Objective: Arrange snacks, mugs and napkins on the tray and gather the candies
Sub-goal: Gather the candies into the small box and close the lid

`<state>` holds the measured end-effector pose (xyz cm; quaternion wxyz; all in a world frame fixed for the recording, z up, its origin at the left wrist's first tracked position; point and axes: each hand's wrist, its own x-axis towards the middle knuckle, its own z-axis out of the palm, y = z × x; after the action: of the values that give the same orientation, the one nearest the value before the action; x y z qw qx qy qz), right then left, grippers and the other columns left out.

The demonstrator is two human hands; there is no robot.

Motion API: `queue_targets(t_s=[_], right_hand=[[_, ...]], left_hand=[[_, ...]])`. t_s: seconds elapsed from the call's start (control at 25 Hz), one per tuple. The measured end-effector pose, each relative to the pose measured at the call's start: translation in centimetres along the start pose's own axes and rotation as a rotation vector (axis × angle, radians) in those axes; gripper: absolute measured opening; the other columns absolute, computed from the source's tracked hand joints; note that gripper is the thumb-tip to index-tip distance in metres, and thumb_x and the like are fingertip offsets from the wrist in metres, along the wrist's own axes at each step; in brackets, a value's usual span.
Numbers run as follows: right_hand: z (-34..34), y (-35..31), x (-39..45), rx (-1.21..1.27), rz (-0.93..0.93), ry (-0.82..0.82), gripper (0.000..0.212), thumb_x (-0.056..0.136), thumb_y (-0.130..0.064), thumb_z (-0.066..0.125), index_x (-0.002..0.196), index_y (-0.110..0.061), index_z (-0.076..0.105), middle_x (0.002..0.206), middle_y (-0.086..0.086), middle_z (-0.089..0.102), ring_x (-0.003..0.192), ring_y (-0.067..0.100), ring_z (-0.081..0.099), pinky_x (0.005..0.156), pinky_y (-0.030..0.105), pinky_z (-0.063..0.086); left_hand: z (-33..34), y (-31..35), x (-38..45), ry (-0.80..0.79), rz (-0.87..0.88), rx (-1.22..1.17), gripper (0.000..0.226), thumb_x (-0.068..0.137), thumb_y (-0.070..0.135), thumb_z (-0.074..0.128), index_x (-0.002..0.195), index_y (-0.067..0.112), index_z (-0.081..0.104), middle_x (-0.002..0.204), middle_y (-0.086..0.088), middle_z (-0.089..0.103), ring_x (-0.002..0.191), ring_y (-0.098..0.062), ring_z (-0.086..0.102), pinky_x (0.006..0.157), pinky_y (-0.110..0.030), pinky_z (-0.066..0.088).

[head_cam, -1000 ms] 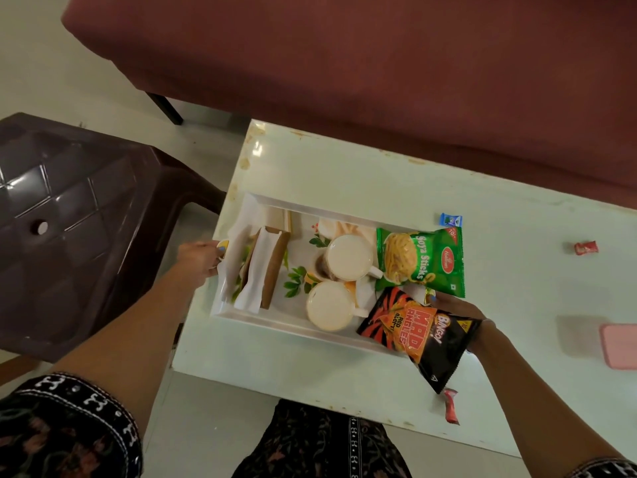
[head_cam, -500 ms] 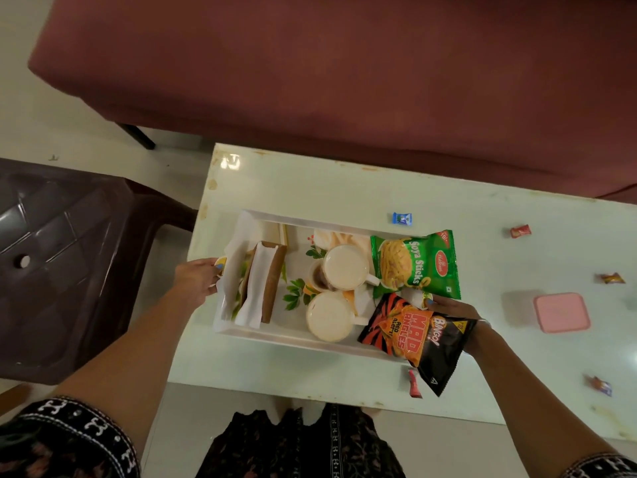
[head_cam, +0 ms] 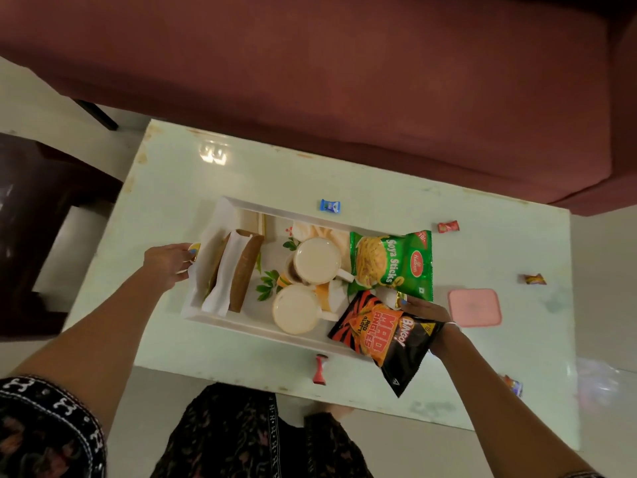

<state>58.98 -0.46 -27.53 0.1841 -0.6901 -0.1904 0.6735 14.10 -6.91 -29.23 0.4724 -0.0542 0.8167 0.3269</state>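
White plastic tray [head_cam: 220,320] lying on the pale tabletop [head_cam: 262,174], carrying two folded napkins [head_cam: 238,270], two cream mugs [head_cam: 317,260] and a green snack packet [head_cam: 391,265]. The left hand [head_cam: 169,265] is gripping the tray's left edge, fingers curling over the rim. The right hand [head_cam: 425,313] is holding the tray's right end, its fingers largely hidden beneath the black snack packet [head_cam: 382,339], so the exact grip cannot be told. That packet is overhanging the near right corner; a lift or a tilt toward the person would likely be sending it off the tray. The mugs are sitting close together with handles pointing right, and an uneven pull from either hand could be knocking them or sliding the napkins. Candies are lying scattered and ungathered: a blue one [head_cam: 330,205] just behind the tray, red ones [head_cam: 448,226] and [head_cam: 320,369], others near the pink lid [head_cam: 475,307]. Shifting the tray sideways risks sweeping the nearest candies off the table edge.
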Motion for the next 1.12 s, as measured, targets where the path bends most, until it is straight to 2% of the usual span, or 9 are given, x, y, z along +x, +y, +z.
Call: queue_targets(t_s=[0.12, 0.2, 0.32, 0.48, 0.56, 0.64, 0.72, 0.92, 1.12], right_hand=[[-1.8, -0.1, 1.1, -0.003, -0.018, -0.021, 0.013, 0.081, 0.009, 0.059, 0.081, -0.001, 0.065, 0.054, 0.002, 0.071, 0.046, 0.018, 0.067, 0.048, 0.026, 0.056], [-2.6, 0.1, 1.8, -0.005, -0.014, 0.000, 0.010, 0.080, 0.009, 0.060, 0.086, 0.002, 0.065, 0.053, 0.001, 0.071, 0.047, 0.019, 0.067, 0.061, 0.033, 0.056], [-3.3, 0.5, 2.3, 0.027, -0.002, 0.045, 0.017, 0.079, 0.011, 0.060, 0.091, 0.000, 0.066, 0.050, 0.001, 0.069, 0.045, 0.020, 0.065, 0.056, 0.029, 0.057], [-4.0, 0.7, 3.2, 0.035, 0.008, 0.088, 0.033, 0.079, 0.015, 0.058, 0.059, -0.006, 0.074, 0.045, 0.000, 0.067, 0.037, 0.014, 0.063, 0.042, 0.021, 0.054], [-3.9, 0.7, 3.2, 0.037, 0.016, 0.095, 0.015, 0.079, 0.014, 0.059, 0.084, 0.006, 0.071, 0.045, -0.001, 0.067, 0.038, 0.014, 0.063, 0.042, 0.020, 0.053], [-3.8, 0.8, 3.5, 0.015, 0.024, 0.102, 0.033, 0.078, 0.012, 0.061, 0.112, 0.009, 0.060, 0.046, -0.002, 0.067, 0.039, 0.013, 0.063, 0.051, 0.025, 0.056], [-3.7, 1.0, 3.8, -0.003, 0.025, 0.099, 0.040, 0.078, 0.012, 0.061, 0.118, 0.011, 0.055, 0.046, -0.003, 0.067, 0.039, 0.013, 0.063, 0.063, 0.031, 0.054], [-3.8, 1.4, 5.3, 0.018, 0.084, 0.129, 0.021, 0.079, 0.012, 0.059, 0.100, 0.008, 0.063, 0.043, -0.004, 0.065, 0.037, 0.012, 0.061, 0.087, 0.044, 0.050], [-4.3, 0.7, 4.6, 0.073, 0.134, 0.052, 0.018, 0.083, 0.007, 0.057, 0.100, 0.002, 0.061, 0.051, 0.004, 0.070, 0.051, 0.025, 0.066, 0.066, 0.035, 0.053]], left_hand=[[1.8, -1.1, -0.1, -0.010, 0.004, -0.019, 0.023, 0.084, -0.003, 0.058, 0.071, 0.015, 0.057, 0.033, 0.009, 0.058, 0.028, -0.002, 0.053, 0.040, -0.017, 0.047], [2.9, -1.4, -0.2, -0.005, 0.000, -0.002, 0.023, 0.085, -0.003, 0.058, 0.070, 0.015, 0.058, 0.033, 0.010, 0.058, 0.028, -0.002, 0.053, 0.035, -0.015, 0.046], [4.3, -1.7, -0.2, -0.022, -0.017, 0.016, 0.023, 0.085, -0.001, 0.058, 0.070, 0.016, 0.058, 0.033, 0.010, 0.058, 0.028, -0.001, 0.053, 0.053, -0.025, 0.046], [5.2, -2.1, 0.2, -0.027, -0.022, 0.043, 0.023, 0.086, -0.001, 0.057, 0.070, 0.016, 0.058, 0.033, 0.010, 0.057, 0.030, -0.002, 0.054, 0.058, -0.025, 0.042], [5.4, -2.2, 0.2, -0.037, -0.024, 0.044, 0.022, 0.086, -0.001, 0.056, 0.072, 0.015, 0.059, 0.038, 0.007, 0.061, 0.042, -0.009, 0.060, 0.059, -0.025, 0.044], [5.6, -2.2, 0.3, -0.037, -0.032, 0.053, 0.022, 0.086, -0.002, 0.057, 0.072, 0.015, 0.059, 0.053, 0.002, 0.064, 0.058, -0.013, 0.057, 0.059, -0.025, 0.046], [5.7, -2.2, 0.5, -0.049, -0.044, 0.064, 0.021, 0.086, -0.001, 0.058, 0.071, 0.015, 0.059, 0.047, 0.004, 0.064, 0.063, -0.013, 0.055, 0.061, -0.025, 0.046], [5.7, -2.1, 0.5, -0.064, -0.046, 0.090, 0.021, 0.085, -0.003, 0.057, 0.072, 0.013, 0.060, 0.036, 0.009, 0.060, 0.065, -0.015, 0.056, 0.068, -0.027, 0.048], [5.5, -1.4, -0.6, -0.029, -0.045, 0.090, 0.021, 0.088, 0.003, 0.050, 0.071, 0.013, 0.056, 0.040, 0.001, 0.062, 0.052, -0.017, 0.060, 0.061, -0.027, 0.046]])
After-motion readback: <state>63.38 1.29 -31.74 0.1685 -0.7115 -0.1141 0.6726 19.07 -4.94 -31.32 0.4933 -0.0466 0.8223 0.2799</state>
